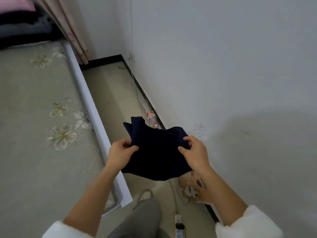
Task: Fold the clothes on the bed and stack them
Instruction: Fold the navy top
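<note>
- Nearest the camera, two white sleeves (247, 222) frame the view. A leg in grey trousers (142, 219) stands on the strip of floor (111, 100) between bed and wall.
- The left hand (120, 152) pinches the left edge of a dark navy garment (157, 157), thumb on top and fingers curled beneath. The right hand (193, 152) grasps the opposite edge in the same way.
- The garment hangs in the air between the two hands, above the floor strip just beside the bed and not on the mattress. It looks folded at least once, though the dark cloth hides its creases and what kind of garment it is cannot be told.
- To do this step well, both pinches should sit level and the cloth be held taut so the edges match. The garment should then go left onto the bed (34, 126) and lie flat before the next fold is pressed.
- Folding in mid-air risks a loose part slipping out, such as the flap (135, 122) sticking up at the far left corner.
- Beyond the garment a plastic bottle (151, 118) lies on the floor against the wall. A dropped garment would land in that gap, so a firm grip matters.
- Farthest off, a dark heap of cloth (22, 31) lies at the head of the bed beside the curtain (73, 31). The flowered bedspread nearer the person is the handier spot for a stack.
</note>
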Demonstrator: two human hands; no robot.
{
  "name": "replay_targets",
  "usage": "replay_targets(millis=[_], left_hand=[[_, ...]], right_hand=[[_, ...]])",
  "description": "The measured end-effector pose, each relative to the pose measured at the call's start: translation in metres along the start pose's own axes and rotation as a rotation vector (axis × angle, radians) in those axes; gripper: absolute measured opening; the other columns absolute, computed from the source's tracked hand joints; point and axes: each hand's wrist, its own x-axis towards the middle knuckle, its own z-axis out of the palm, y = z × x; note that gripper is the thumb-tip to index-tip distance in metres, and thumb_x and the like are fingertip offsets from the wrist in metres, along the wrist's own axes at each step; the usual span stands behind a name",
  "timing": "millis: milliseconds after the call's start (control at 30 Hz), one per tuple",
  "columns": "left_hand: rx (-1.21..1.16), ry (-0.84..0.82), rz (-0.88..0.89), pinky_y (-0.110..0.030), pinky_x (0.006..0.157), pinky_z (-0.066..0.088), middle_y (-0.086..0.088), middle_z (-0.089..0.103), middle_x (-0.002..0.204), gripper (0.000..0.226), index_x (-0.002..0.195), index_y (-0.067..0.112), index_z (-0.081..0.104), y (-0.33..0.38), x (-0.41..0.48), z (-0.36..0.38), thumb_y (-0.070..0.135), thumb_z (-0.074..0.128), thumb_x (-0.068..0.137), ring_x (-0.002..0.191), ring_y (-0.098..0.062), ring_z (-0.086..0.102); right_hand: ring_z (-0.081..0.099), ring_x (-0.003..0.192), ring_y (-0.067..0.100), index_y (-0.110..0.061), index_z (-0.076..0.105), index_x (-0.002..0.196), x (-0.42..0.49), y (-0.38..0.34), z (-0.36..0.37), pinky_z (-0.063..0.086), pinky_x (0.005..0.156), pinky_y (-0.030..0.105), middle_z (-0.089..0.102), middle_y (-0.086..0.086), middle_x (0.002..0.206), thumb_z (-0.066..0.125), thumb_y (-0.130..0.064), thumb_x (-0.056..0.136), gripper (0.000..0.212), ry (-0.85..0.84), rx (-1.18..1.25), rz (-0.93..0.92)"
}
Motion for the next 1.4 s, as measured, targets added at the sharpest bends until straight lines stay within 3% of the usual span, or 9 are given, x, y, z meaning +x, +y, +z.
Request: replay_targets(millis=[267,467,633,733,967,1100,1233,1400], left_hand=[[-0.015,0.152,-0.025,-0.035,0.068,0.055,-0.002,0.070,0.075,0.007,0.080,0.016,0.067,0.047,0.102,-0.008,0.022,0.071,0.081,0.072,-0.020,0.068],[-0.009,0.234,0.013,-0.036,0.072,0.056,0.000,0.069,0.079,0.007,0.085,0.014,0.067,0.099,0.203,-0.045,0.020,0.069,0.083,0.076,-0.017,0.067],[0.082,0.374,0.065,-0.024,0.064,0.050,0.007,0.067,0.081,0.006,0.086,0.019,0.065,0.141,0.277,-0.089,0.024,0.068,0.084,0.074,-0.007,0.063],[0.088,0.459,0.082,-0.016,0.054,0.041,0.010,0.065,0.075,0.009,0.077,0.026,0.060,0.162,0.319,-0.117,0.024,0.066,0.085,0.067,-0.001,0.060],[0.045,0.556,0.010,-0.030,0.061,0.051,0.005,0.067,0.078,0.007,0.087,0.018,0.065,0.194,0.434,-0.186,0.024,0.064,0.087,0.071,-0.010,0.064],[-0.007,0.624,-0.005,-0.019,0.053,0.039,0.007,0.066,0.074,0.001,0.086,0.019,0.066,0.217,0.497,-0.229,0.020,0.066,0.086,0.068,-0.007,0.062],[-0.113,0.712,-0.042,-0.016,0.053,0.041,0.008,0.066,0.071,0.008,0.082,0.024,0.065,0.241,0.543,-0.277,0.017,0.068,0.084,0.063,-0.003,0.062],[-0.183,0.844,-0.054,-0.035,0.067,0.051,-0.002,0.069,0.074,0.003,0.083,0.014,0.069,0.261,0.582,-0.346,0.013,0.067,0.085,0.070,-0.017,0.066]], right_hand=[[0.057,0.101,0.011,-0.017,0.061,0.120,0.137,-0.047,0.017,0.042,0.083,0.019,0.065,0.001,0.114,0.073,-0.020,0.082,0.041,-0.113,0.005,-0.101],[0.052,0.095,0.006,-0.016,0.061,0.122,0.246,-0.126,0.044,0.042,0.083,0.019,0.064,0.001,0.113,0.072,-0.020,0.084,0.040,-0.187,-0.002,-0.201],[0.052,0.096,0.006,-0.017,0.060,0.121,0.332,-0.207,0.078,0.041,0.082,0.018,0.062,-0.004,0.106,0.072,-0.019,0.084,0.039,-0.226,0.023,-0.293],[0.054,0.097,0.008,-0.016,0.061,0.120,0.380,-0.255,0.100,0.042,0.082,0.020,0.062,-0.003,0.106,0.072,-0.018,0.084,0.038,-0.268,0.025,-0.353],[0.056,0.106,0.012,-0.016,0.061,0.121,0.497,-0.368,0.159,0.040,0.084,0.021,0.063,0.003,0.116,0.071,-0.020,0.084,0.039,-0.370,-0.055,-0.489],[0.058,0.109,0.017,-0.017,0.062,0.120,0.562,-0.435,0.195,0.046,0.088,0.027,0.064,0.003,0.116,0.073,-0.021,0.083,0.039,-0.439,-0.102,-0.555],[0.059,0.106,0.017,-0.018,0.063,0.117,0.618,-0.508,0.228,0.049,0.089,0.033,0.064,0.002,0.113,0.073,-0.021,0.082,0.037,-0.502,-0.122,-0.622],[0.059,0.103,0.014,-0.021,0.062,0.116,0.661,-0.598,0.277,0.048,0.084,0.029,0.065,-0.001,0.111,0.073,-0.023,0.082,0.035,-0.579,-0.119,-0.721]])
